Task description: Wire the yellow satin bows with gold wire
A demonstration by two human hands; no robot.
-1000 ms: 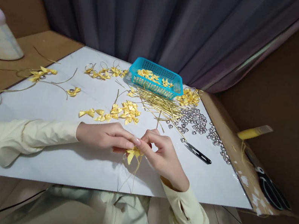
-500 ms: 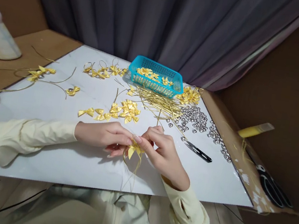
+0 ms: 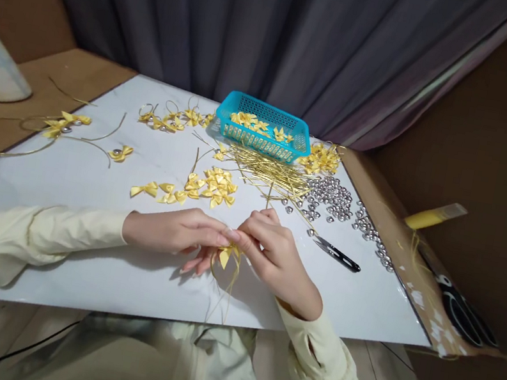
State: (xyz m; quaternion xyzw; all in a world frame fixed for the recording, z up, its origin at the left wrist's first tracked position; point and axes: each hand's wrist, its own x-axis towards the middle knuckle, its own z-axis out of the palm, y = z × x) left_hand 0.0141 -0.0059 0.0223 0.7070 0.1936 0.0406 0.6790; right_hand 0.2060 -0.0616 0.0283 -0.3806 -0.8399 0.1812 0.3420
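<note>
My left hand [image 3: 178, 236] and my right hand [image 3: 272, 251] meet fingertip to fingertip over the near part of the white board [image 3: 76, 264]. Between them they pinch a small yellow ribbon bow [image 3: 226, 255] with a thin gold cord [image 3: 229, 290] looped through it; the cord's ends hang down toward the board's front edge. A loose heap of yellow bows [image 3: 215, 185] lies just beyond my hands. Gold cord pieces [image 3: 275, 177] are piled behind that heap.
A blue basket [image 3: 261, 143] holding bows stands at the back. Silver beads [image 3: 334, 200] spread at the right, with thread snips [image 3: 337, 254] near my right hand. Finished bow loops [image 3: 170, 119] lie at back left. Scissors [image 3: 470, 317] and a yellow tube [image 3: 431, 218] rest on the right ledge.
Both hands shifted slightly up and left with the bow. The left hand's lower fingers have spread out under the bow, and the cord loop has drawn in.
</note>
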